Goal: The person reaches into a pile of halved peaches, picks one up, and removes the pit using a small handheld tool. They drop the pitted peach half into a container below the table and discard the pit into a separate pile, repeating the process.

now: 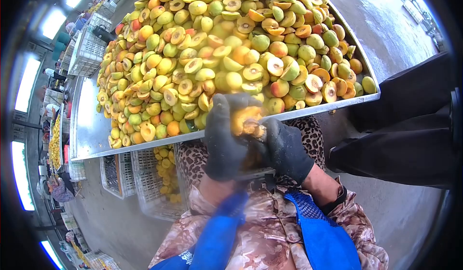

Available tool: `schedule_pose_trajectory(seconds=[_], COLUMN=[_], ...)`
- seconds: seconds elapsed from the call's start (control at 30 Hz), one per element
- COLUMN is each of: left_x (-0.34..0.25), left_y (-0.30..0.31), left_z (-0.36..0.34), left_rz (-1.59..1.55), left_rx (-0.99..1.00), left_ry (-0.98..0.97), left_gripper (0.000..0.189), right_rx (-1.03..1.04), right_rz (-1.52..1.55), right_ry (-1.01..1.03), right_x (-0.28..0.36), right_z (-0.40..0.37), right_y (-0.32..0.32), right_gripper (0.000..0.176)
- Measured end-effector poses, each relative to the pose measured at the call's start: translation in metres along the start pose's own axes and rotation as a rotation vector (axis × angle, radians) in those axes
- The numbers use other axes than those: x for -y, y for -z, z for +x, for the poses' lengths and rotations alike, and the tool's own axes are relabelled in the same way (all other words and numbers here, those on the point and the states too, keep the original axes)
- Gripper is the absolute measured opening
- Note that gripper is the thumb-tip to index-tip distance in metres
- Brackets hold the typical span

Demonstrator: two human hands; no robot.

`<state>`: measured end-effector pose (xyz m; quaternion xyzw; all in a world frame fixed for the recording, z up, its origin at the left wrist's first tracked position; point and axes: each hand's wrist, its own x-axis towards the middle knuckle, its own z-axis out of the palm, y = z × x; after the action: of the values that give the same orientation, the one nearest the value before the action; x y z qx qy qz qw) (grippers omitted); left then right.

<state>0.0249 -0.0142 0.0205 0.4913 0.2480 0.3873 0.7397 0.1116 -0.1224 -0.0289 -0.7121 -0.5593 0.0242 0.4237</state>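
Observation:
My left hand [224,140], in a dark glove and slightly blurred, is closed around a yellow peach [247,119] in front of my body. The peach's torn, brownish flesh faces my right hand. My right hand [287,148], also gloved, is curled close against the peach; what its fingers hold, if anything, is hidden. Just beyond both hands, a large heap of halved and whole peaches [212,62] covers a metal table [144,147]. Many halves lie with the cut face up, some with the stone cavity showing.
Beneath the table's near edge stand a white plastic crate [144,183] with peach pieces [166,173] and a smaller crate [117,173]. A person in dark trousers [400,140] stands close on the right. Stacked crates [89,48] and other people are at the left.

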Motion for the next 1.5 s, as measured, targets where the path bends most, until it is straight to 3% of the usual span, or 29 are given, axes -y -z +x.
schedule_pose_trajectory(seconds=[0.17, 0.27, 0.33, 0.43, 0.53, 0.57, 0.63, 0.73, 0.77, 0.83, 0.87, 0.9, 1.03, 1.1, 1.13, 1.2, 1.23, 1.33, 1.4, 1.5], left_x=[0.005, 0.010, 0.010, 0.008, 0.002, 0.001, 0.008, -0.003, -0.010, -0.013, -0.010, -0.007, 0.018, 0.016, 0.015, 0.010, 0.009, 0.019, 0.024, 0.018], left_y=[0.003, 0.013, 0.011, 0.013, 0.013, 0.013, 0.014, 0.007, 0.003, 0.000, -0.001, -0.001, 0.014, 0.011, 0.009, 0.002, 0.001, 0.005, 0.010, 0.004], left_z=[-0.001, 0.004, 0.000, 0.003, 0.003, 0.002, 0.000, -0.003, -0.005, -0.002, 0.000, 0.003, 0.015, 0.012, 0.011, 0.010, 0.009, 0.017, 0.019, 0.017], left_rz=[0.244, -0.060, 0.017, 0.056, 0.077, 0.088, 0.225, 0.236, -0.031, -0.244, -0.188, -0.133, 0.267, 0.385, 0.444, 0.191, 0.063, 0.159, 0.066, 0.006], left_rx=[-0.014, 0.014, 0.025, 0.048, 0.105, 0.131, 0.158, 0.211, 0.199, 0.205, 0.224, 0.247, 0.252, 0.180, 0.146, 0.048, -0.007, -0.061, -0.118, -0.195], left_ry=[-0.156, 0.092, 0.067, 0.069, 0.143, 0.179, 0.063, 0.009, 0.150, 0.213, 0.144, 0.073, -0.227, -0.170, -0.141, 0.043, 0.135, -0.011, 0.025, 0.067], left_gripper=[0.048, 0.051, 0.051, 0.051, 0.051, 0.051, 0.052, 0.059, 0.060, 0.060, 0.060, 0.059, 0.062, 0.063, 0.063, 0.062, 0.062, 0.059, 0.059, 0.058], right_rx=[0.202, 0.204, 0.195, 0.228, 0.206, 0.169, 0.106, 0.136, 0.125, 0.098, 0.084, 0.221, 0.220, 0.192, 0.262, 0.409, 0.419, 0.437, 0.451, 0.287], right_rz=[0.047, 0.177, 0.134, 0.557, 0.419, 0.314, 0.104, 0.343, 0.452, 0.723, 0.887, 1.011, 0.849, 0.821, 0.928, 1.127, 1.122, 1.083, 1.014, 0.827], right_ry=[-0.141, -0.236, -0.198, -0.291, -0.310, -0.221, -0.047, -0.216, -0.262, -0.359, -0.411, -0.582, -0.467, -0.430, -0.580, -0.878, -0.861, -0.770, -0.678, -0.423], right_x=[0.000, 0.002, 0.005, -0.008, -0.008, -0.012, -0.021, -0.023, -0.020, -0.006, 0.005, 0.008, -0.002, -0.004, 0.000, 0.009, 0.010, 0.011, 0.011, 0.008], right_z=[0.000, -0.002, 0.000, -0.007, -0.015, -0.014, -0.015, -0.015, -0.013, -0.001, 0.006, 0.007, 0.006, 0.007, 0.006, 0.010, 0.009, 0.011, 0.006, 0.004], right_y=[0.008, 0.004, 0.012, -0.001, -0.004, -0.005, -0.005, -0.011, -0.010, 0.003, 0.016, 0.028, 0.014, 0.010, 0.015, 0.032, 0.036, 0.037, 0.029, 0.016], right_gripper=[0.031, 0.029, 0.029, 0.045, 0.044, 0.045, 0.045, 0.034, 0.029, 0.023, 0.022, 0.023, 0.027, 0.029, 0.030, 0.031, 0.030, 0.030, 0.033, 0.025])
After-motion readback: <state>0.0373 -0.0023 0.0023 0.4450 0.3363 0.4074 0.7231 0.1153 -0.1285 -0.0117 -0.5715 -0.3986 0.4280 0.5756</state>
